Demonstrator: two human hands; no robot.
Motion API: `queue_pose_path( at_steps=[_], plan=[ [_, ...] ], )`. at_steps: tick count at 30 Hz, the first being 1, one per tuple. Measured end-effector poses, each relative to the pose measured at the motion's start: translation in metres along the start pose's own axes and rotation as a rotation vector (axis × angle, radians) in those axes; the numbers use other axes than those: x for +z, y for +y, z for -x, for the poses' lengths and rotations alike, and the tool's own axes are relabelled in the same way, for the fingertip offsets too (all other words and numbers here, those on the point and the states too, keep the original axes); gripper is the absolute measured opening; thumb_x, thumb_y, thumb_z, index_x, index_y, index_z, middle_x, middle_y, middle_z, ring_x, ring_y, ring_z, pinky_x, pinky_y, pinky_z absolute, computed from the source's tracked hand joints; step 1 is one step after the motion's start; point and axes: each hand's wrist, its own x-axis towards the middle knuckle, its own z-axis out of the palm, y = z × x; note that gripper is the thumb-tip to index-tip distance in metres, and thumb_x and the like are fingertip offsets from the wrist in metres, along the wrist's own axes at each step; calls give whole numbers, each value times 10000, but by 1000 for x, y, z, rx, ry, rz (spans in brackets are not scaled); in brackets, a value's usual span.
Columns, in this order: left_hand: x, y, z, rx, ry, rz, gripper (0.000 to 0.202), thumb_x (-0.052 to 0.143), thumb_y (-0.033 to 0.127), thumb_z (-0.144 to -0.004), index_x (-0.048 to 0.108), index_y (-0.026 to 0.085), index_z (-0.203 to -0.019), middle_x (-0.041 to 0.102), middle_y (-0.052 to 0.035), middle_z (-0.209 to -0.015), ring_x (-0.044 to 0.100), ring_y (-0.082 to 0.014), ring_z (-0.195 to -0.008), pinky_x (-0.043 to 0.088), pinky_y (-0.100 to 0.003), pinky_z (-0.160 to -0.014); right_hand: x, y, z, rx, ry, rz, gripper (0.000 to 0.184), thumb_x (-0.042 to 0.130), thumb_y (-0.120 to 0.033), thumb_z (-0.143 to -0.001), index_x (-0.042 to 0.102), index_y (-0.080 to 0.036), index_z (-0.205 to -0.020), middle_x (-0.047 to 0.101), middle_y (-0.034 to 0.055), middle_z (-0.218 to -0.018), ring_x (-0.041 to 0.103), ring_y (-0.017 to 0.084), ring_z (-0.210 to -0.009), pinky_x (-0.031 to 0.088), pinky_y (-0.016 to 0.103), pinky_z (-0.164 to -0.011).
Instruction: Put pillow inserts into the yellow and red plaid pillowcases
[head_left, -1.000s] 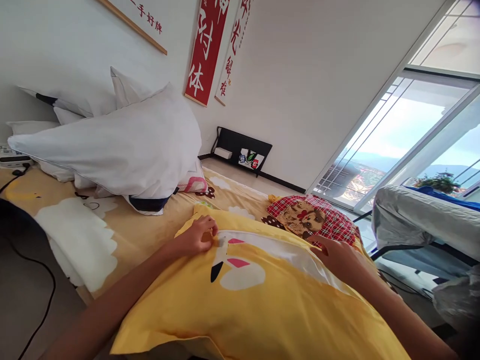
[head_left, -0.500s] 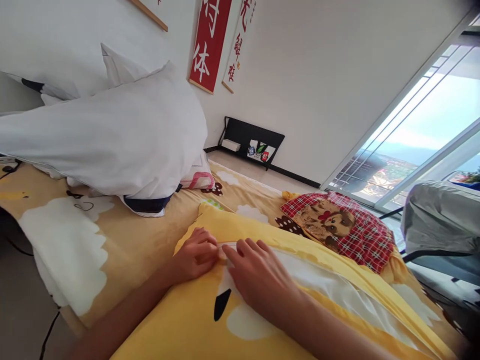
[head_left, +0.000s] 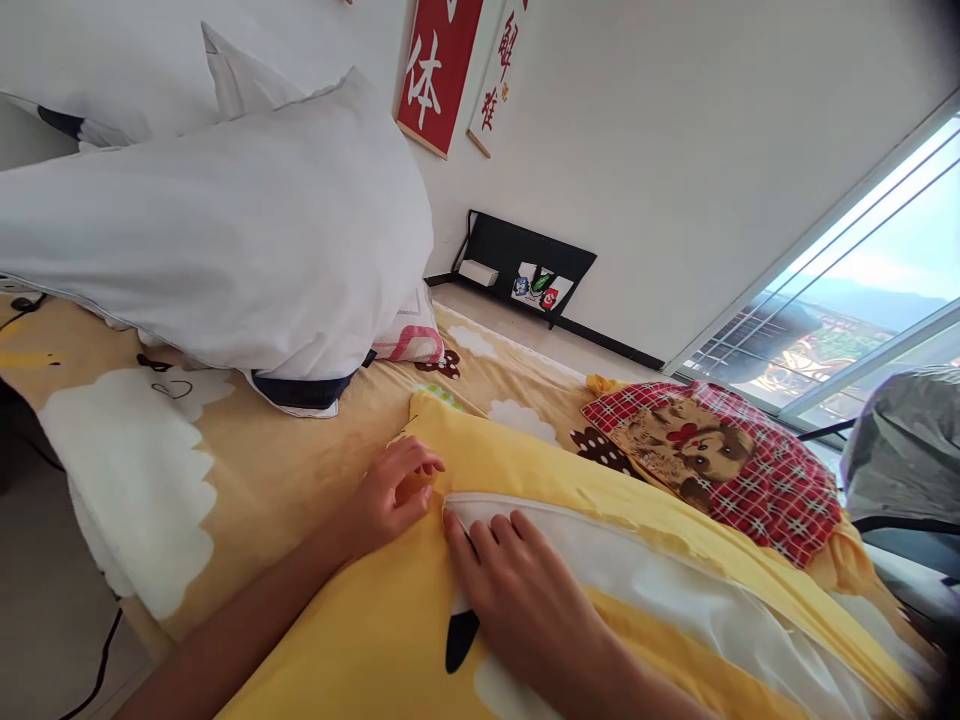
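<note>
A yellow pillowcase with a black-and-white printed pattern lies in front of me. Its long side opening gapes, showing white filling or an inner pillow. My right hand is closed at the left end of this opening, fingers curled on the fabric edge; its thumb is hidden. Just left of it, my left hand hovers at the pillowcase's edge, thumb and forefinger apart, with nothing visible between them.
The bed's tan patterned sheet lies beneath. White pillows are heaped at the left. A red plaid cloth with a dog print lies at the right. Beyond the bed stands a black low shelf, and a grey-covered chair is at far right.
My left hand has let go of the fabric at the opening's end and drawn slightly up and away. My right hand stays at that end. The view has shifted a little.
</note>
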Motion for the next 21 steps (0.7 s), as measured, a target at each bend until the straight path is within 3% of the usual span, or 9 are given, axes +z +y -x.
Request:
queue_pose_path(
  at_steps=[5, 9, 14, 17, 21],
  plan=[
    [0, -2, 0, 25, -89, 4, 158, 469, 212, -819, 577, 200, -935, 605, -61, -927, 550, -202, -918, 459, -336, -870, 6, 1, -2, 79, -110, -40, 499, 567, -205, -829, 489, -77, -1305, 640, 81, -756, 572, 231, -617, 405, 381, -618],
    [-3, -6, 0, 21, -137, -4, 163, 495, 238, -842, 572, 196, -979, 609, -59, -971, 556, -197, -945, 458, -327, -884, -20, 10, 19, 88, -40, -40, 488, 479, -158, -839, 480, -122, -1326, 663, 100, -816, 601, 255, -702, 428, 404, -671],
    [-9, -7, 3, -45, -206, -41, 249, 507, 390, -885, 586, 210, -1039, 632, -64, -1009, 578, -209, -970, 481, -333, -901, -66, 64, 106, 205, 26, -98, 587, 377, -88, -852, 418, -274, -1408, 694, 72, -931, 621, 241, -842, 427, 409, -797],
    [-7, -10, 4, -99, -240, -81, 291, 526, 457, -877, 604, 225, -1033, 661, -58, -1015, 611, -221, -974, 512, -336, -896, -84, 97, 174, 442, 66, 28, 481, 351, -142, -900, 518, -288, -1327, 694, 79, -972, 620, 251, -899, 411, 438, -834],
    [-10, -11, -6, -107, -253, -159, 351, 547, 543, -833, 660, 248, -987, 711, -35, -946, 662, -237, -907, 562, -315, -813, -98, 114, 241, 803, 27, 76, 353, 376, -276, -947, 601, -265, -1219, 681, 85, -1049, 620, 244, -889, 424, 430, -832]
  ],
)
